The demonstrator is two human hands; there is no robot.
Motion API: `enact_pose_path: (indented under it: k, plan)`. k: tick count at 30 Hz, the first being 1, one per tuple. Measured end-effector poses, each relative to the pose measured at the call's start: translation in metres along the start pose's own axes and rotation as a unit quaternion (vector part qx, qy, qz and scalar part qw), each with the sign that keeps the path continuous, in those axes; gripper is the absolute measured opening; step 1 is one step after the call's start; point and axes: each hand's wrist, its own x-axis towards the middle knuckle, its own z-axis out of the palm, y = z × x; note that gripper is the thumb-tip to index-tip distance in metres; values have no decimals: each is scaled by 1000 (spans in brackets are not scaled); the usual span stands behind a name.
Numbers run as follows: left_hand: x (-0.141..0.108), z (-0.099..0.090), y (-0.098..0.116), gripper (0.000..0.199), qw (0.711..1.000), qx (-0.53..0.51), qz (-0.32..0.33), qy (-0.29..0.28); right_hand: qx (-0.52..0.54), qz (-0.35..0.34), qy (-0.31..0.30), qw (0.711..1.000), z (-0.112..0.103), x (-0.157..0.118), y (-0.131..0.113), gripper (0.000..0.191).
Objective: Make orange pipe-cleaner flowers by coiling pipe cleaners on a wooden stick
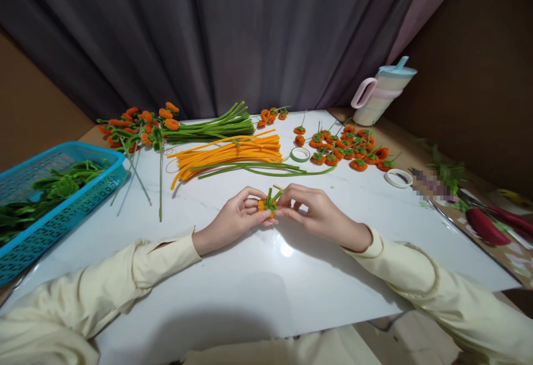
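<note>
Between my hands, over the front middle of the white table, is a small orange pipe-cleaner flower with green pieces standing up from it. My left hand pinches it from the left side. From the right, my right hand is closed at the flower's green pieces, thumb and fingertips together there. Just beyond my hands lie a few green pipe cleaners. Behind these sits a bundle of orange pipe cleaners, and farther back a bundle of green pipe cleaners.
A blue basket holding green leaf pieces stands at left. Finished orange flowers cluster at back right, more at back left. Tape rolls lie near them. A lidded cup stands behind; red-handled scissors lie far right.
</note>
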Motion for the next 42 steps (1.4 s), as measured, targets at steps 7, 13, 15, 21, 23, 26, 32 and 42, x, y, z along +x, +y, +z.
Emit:
enact_pose_path:
  k: [7,13,15,21,23,26,32,42]
  plan:
    - [-1,2,3,33,1000,11,6,14,-45,-58,25,997,3,-1,5,9]
    - [0,1,0,32,1000,20,8,13,-87,-105,53,989,7,-5,8,12]
    - [0,2,0,32,999,22,13,19,-115,-108,63,985,10,-6,9,12]
    - [-2,5,2,30,999,38,20,29,-157,-94,76,980,17,-9,5,13]
    - [-2,5,3,30,998,44,19,34,-155,-98,82,980,18,-9,4,14]
    - [-3,6,4,29,998,52,22,35,-130,-95,88,983,18,-9,3,14]
    - [-4,5,0,28,996,74,36,33,-104,-99,108,984,21,-9,3,13]
    - [-5,2,-5,18,970,217,103,41,-113,-110,140,977,23,-10,-1,9]
